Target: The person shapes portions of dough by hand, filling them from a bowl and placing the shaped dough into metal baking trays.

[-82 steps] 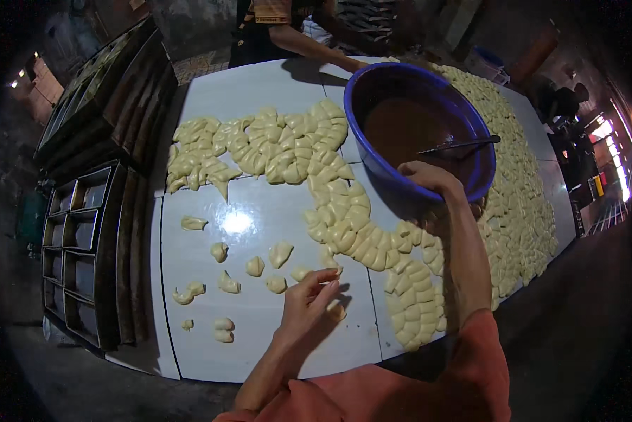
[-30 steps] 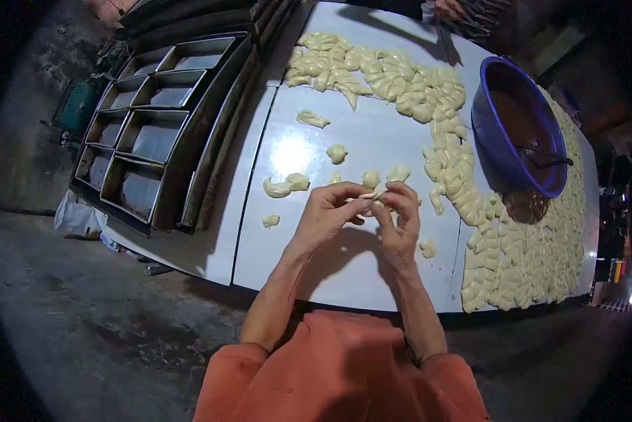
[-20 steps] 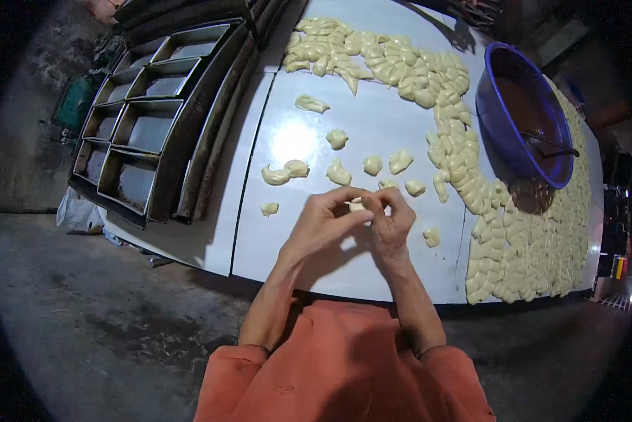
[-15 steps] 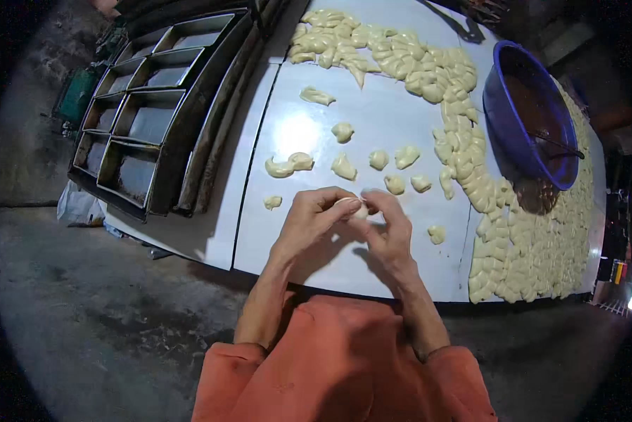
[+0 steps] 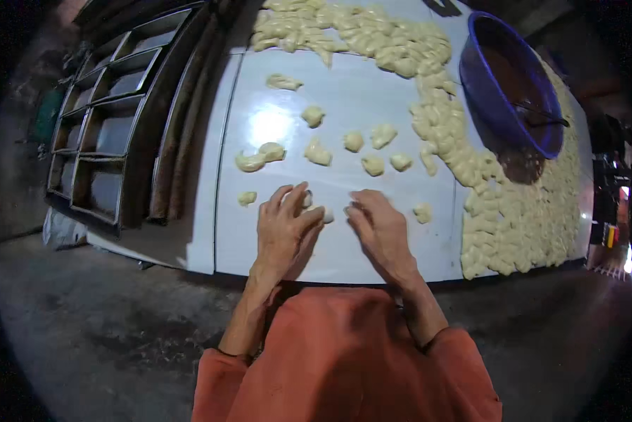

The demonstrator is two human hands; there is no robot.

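Note:
My left hand (image 5: 282, 225) is low over the white table, its fingers and thumb curled around a small piece of pale dough (image 5: 311, 208), mostly hidden by them. To its right, my right hand (image 5: 385, 231) hovers just apart, fingers bent and slightly separated, with nothing visible in it. Several loose dough lumps lie beyond the hands, among them a round one (image 5: 373, 166), a longer one (image 5: 318, 152) and a curved one (image 5: 250, 162). A small lump (image 5: 247, 198) sits left of my left hand, another (image 5: 422, 213) right of my right hand.
A thick mass of shaped dough pieces (image 5: 520, 232) covers the table's right side and curves along the far edge. A purple basin (image 5: 479, 84) with brown contents and a utensil stands among them. Stacked metal baking pans (image 5: 119, 126) occupy the left.
My hands, together at a piece of dough before, have moved apart. The left went left and down with the dough; the right is separate. The whole view has shifted slightly.

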